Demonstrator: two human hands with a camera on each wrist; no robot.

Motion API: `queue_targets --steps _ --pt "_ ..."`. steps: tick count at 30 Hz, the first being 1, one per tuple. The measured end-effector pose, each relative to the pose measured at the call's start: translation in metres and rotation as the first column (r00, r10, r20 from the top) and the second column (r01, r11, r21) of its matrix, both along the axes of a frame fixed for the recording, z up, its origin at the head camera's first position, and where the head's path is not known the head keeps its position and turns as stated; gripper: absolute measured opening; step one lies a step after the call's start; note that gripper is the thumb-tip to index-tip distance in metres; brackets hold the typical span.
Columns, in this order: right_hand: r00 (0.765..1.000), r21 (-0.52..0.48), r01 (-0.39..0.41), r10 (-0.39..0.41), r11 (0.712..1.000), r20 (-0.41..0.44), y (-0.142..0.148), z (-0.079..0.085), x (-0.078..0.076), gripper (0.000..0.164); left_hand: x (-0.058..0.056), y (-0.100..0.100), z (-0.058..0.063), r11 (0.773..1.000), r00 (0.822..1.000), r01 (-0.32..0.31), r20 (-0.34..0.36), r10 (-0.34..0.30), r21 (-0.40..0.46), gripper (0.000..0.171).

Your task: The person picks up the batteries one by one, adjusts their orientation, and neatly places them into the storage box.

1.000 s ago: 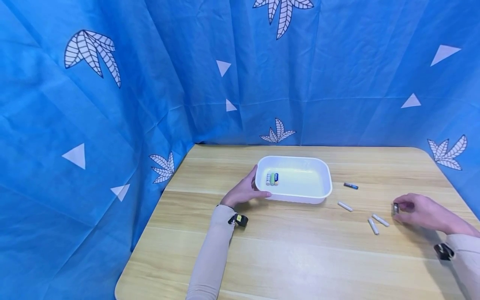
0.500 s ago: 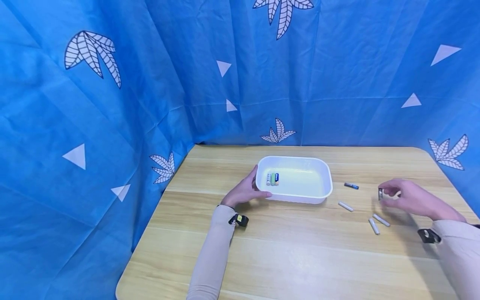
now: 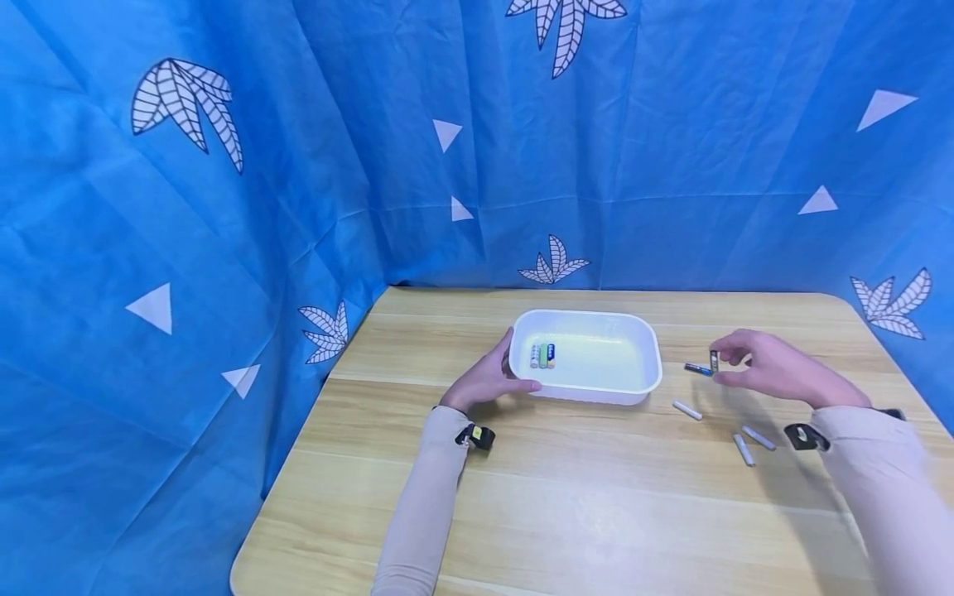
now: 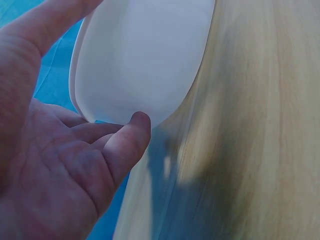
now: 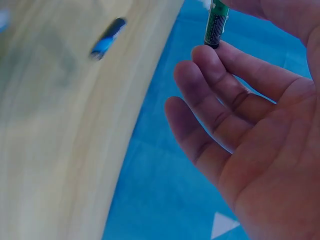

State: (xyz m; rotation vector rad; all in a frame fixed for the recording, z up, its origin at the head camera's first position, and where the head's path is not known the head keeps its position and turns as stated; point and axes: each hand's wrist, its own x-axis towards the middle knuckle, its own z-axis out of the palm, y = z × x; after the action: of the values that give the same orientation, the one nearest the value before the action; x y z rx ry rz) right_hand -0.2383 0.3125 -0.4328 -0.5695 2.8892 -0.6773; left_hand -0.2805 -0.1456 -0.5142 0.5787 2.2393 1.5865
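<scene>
My left hand [image 3: 486, 379] grips the left end of a white plastic tub [image 3: 604, 360], its thumb along the front wall. In the left wrist view the fingers bend against the tub's end wall [image 4: 145, 55]. Several batteries [image 3: 542, 356] lie side by side in the tub's left part. Between thumb and fingertips my right hand [image 3: 790, 370] pinches a battery [image 3: 714, 362], held upright above the table right of the tub. The right wrist view shows this battery [image 5: 216, 25] as green and black, its upper end out of frame.
A black-and-blue battery [image 3: 697, 369] lies on the wooden table [image 3: 566, 488], close by the right hand in the head view. Three white batteries lie nearer: one [image 3: 686, 410] by the tub, two [image 3: 743, 449] farther right. A blue patterned curtain [image 3: 477, 149] hangs behind.
My right hand has moved left and away from me with the pinched battery, from the table's right side towards the tub. The left hand and the tub have stayed put.
</scene>
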Motion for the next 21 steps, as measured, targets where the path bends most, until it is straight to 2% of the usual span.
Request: queue_targets --steps 6,11,21 --pt "0.999 -0.023 -0.018 0.019 1.000 0.026 -0.022 0.015 -0.010 0.057 0.001 0.000 0.002 1.000 1.000 -0.001 -0.003 0.001 -0.005 0.122" --pt "0.999 -0.034 -0.037 0.037 0.999 0.013 -0.042 0.024 -0.017 0.051 0.001 0.000 0.002 1.000 1.000 -0.008 0.005 0.008 -0.005 0.119" --pt "0.996 -0.038 -0.082 0.082 0.996 0.015 -0.079 0.034 -0.033 0.049 0.001 0.000 0.002 1.000 1.000 0.000 -0.001 0.000 0.001 0.121"
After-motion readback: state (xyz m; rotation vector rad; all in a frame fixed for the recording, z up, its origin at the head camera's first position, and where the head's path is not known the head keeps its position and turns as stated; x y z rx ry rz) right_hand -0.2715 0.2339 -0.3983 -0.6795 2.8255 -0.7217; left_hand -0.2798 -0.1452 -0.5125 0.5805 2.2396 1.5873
